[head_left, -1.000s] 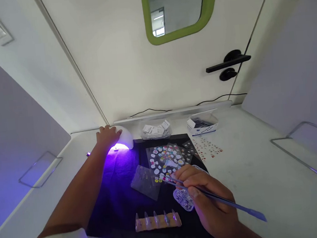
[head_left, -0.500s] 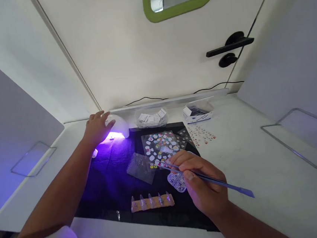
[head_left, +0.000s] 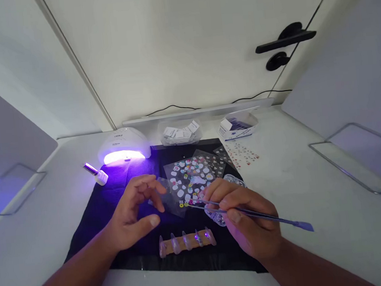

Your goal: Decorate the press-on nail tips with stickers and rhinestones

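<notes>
Violet light spilled from the white nail lamp onto the black mat, near a nail polish bottle. Over the mat, the left hand hung half open, fingers loosely curled and thumb apart, grasping nothing, nearest a clear film sheet. The right hand was closed in a pinch around slim tweezers, whose tips lay over the near edge of the sticker sheet; contact could not be told. A clear compartmented case showed partly beside it. Closer to the person, five clear nail tips lined a tan strip.
</notes>
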{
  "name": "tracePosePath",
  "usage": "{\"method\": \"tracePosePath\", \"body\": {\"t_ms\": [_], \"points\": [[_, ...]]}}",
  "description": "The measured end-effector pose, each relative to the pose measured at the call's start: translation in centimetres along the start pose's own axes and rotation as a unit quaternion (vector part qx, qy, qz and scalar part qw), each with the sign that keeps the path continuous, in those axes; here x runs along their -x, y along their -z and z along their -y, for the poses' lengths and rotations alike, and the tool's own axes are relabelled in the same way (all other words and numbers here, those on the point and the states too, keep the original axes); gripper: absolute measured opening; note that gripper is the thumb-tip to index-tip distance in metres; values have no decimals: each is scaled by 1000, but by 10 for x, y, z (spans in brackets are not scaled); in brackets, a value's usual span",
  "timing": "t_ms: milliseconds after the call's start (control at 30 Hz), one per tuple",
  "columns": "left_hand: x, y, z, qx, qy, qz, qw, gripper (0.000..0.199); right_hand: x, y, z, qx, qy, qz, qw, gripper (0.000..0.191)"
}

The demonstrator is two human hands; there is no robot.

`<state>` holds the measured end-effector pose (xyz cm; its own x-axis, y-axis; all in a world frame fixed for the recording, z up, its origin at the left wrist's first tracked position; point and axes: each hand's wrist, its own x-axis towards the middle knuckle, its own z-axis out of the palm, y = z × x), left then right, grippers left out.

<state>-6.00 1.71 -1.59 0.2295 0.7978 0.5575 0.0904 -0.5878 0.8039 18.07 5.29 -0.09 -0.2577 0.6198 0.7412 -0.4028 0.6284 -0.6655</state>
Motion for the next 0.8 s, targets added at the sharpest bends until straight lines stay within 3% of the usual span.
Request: {"method": "tracePosePath", "body": {"t_ms": [133, 300, 567, 800], "points": [[4, -12, -5, 33, -1, 2, 999, 64, 1, -5, -2, 0, -16, 15, 1000, 15], [8, -18, -10, 19, 6, -5, 1000, 59, 3, -9, 0, 18, -17, 52, 998, 16], [6, -17, -18, -29, -15, -40, 999, 39, 6, -13, 4, 52, -54, 49, 996, 14], [8, -14, -21, -36, -26, -18, 999, 45, 6, -15, 5, 50, -63, 48, 996, 15]]}}
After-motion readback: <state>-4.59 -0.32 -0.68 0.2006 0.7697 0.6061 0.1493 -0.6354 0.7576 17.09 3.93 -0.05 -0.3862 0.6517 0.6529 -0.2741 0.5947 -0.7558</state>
